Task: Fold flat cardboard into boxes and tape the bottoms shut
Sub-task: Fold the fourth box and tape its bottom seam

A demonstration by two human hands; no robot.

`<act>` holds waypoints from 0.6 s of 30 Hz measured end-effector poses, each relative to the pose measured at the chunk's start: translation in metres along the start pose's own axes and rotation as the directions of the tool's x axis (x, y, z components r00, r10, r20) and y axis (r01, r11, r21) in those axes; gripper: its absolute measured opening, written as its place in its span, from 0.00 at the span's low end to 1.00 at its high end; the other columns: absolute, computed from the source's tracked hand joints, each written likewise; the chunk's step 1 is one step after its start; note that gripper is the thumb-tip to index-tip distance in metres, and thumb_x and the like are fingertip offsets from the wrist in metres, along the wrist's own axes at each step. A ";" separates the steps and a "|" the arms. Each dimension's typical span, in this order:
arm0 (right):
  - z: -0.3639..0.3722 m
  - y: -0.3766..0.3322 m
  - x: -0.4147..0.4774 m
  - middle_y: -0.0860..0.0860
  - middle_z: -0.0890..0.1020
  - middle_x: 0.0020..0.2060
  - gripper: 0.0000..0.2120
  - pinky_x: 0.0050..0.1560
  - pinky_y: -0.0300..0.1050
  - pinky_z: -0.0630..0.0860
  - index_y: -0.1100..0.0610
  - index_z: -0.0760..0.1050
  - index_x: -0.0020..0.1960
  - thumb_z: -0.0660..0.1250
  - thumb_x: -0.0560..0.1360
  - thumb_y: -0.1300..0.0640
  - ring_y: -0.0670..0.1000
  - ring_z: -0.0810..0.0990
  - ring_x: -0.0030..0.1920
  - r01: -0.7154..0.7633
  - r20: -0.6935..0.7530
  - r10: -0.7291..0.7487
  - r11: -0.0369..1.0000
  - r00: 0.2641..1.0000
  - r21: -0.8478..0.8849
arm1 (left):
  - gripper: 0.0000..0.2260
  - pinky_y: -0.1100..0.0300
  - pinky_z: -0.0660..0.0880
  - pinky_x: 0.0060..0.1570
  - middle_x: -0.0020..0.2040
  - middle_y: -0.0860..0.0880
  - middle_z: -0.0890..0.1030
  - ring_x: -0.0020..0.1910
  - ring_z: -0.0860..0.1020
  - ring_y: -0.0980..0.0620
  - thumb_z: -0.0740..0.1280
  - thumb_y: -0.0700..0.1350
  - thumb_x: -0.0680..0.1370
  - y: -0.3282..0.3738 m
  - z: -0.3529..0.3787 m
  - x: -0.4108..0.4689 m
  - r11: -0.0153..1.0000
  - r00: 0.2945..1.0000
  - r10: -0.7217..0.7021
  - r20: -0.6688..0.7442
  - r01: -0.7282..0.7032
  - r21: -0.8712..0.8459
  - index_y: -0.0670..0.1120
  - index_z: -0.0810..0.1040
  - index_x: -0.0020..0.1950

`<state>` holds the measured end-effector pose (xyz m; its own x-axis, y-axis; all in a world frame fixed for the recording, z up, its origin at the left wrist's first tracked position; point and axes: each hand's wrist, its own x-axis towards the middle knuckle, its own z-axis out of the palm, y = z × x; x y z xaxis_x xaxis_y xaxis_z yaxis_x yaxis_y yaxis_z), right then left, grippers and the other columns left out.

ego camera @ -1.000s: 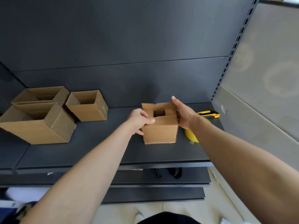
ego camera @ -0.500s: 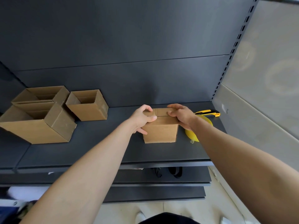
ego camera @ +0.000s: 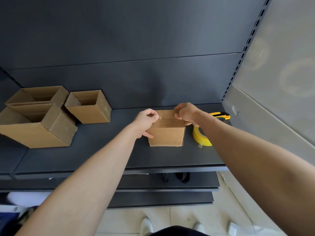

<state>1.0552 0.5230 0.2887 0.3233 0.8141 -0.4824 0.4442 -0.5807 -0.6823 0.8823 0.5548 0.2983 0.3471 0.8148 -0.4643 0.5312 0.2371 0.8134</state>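
Small cardboard box (ego camera: 166,133) sits on the dark shelf (ego camera: 102,155), flaps folded down on top. Left hand (ego camera: 147,120) grips its left top corner, fingers curled on the flap and thumb down the side. Right hand (ego camera: 186,114) is clamped on the right top edge. Yellow tape roll (ego camera: 201,137) stands just right of it, with a yellow utility knife (ego camera: 220,115) behind. Three open boxes (ego camera: 51,114) are grouped well apart at left.

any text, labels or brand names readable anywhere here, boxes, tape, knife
None can be read.
Small box under both hands: plain cardboard, no print visible.
Three open boxes at left: blank.
Yellow tape roll: no visible label.
Yellow utility knife: no legible marking.
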 end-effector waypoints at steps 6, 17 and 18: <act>0.002 -0.004 -0.001 0.58 0.77 0.58 0.17 0.58 0.57 0.78 0.53 0.72 0.67 0.61 0.80 0.60 0.61 0.78 0.56 0.013 -0.026 -0.012 0.999 1.000 0.030 | 0.10 0.51 0.80 0.32 0.55 0.50 0.65 0.55 0.74 0.44 0.62 0.46 0.81 0.008 0.000 0.003 0.994 0.992 -0.085 -0.093 0.091 0.061 0.51 0.65 0.61; -0.030 0.079 -0.008 0.58 0.77 0.61 0.16 0.59 0.48 0.71 0.63 0.76 0.63 0.63 0.76 0.63 0.58 0.75 0.62 -0.092 -0.038 0.084 0.944 0.996 -0.316 | 0.24 0.47 0.80 0.33 0.73 0.44 0.62 0.66 0.68 0.36 0.52 0.36 0.80 0.017 -0.005 0.010 0.929 0.975 -0.197 -0.102 0.219 0.298 0.57 0.64 0.72; -0.027 0.083 -0.013 0.57 0.76 0.62 0.18 0.59 0.47 0.71 0.62 0.75 0.64 0.65 0.75 0.60 0.57 0.74 0.63 -0.079 0.057 0.122 0.870 0.991 -0.486 | 0.23 0.46 0.80 0.32 0.73 0.44 0.62 0.66 0.67 0.36 0.52 0.36 0.80 0.017 -0.003 0.011 0.927 0.973 -0.210 -0.098 0.229 0.296 0.57 0.64 0.72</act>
<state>1.1110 0.4636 0.2532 0.3271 0.7364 -0.5922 0.7671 -0.5729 -0.2887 0.8927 0.5692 0.3083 0.1509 0.7947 -0.5879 0.8009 0.2503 0.5439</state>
